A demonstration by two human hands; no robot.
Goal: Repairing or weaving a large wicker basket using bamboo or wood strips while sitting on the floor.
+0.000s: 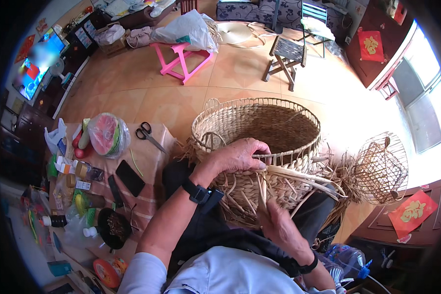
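Note:
A large round basket (219,128) of woven straw, with a wire frame around its top, rests between my knees. At its near rim, my left hand (242,154) is closed, thumb and fingers pinching the rim and the straw there. Below it, my right hand (281,223) is closed on the lower end of a pale straw strand (262,191) that runs up toward my left hand. More loose strands (299,175) stick out to the right from the rim. Rough straw ends bristle from the basket's outer wall.
Left is a cloth-covered table with scissors (150,135), a dark phone (130,178), wrapped watermelon (105,137) and a black bowl (113,228). A wire frame (381,168) and loose straw lie right. Beyond are a pink stool (183,61) and a folding stool (286,61).

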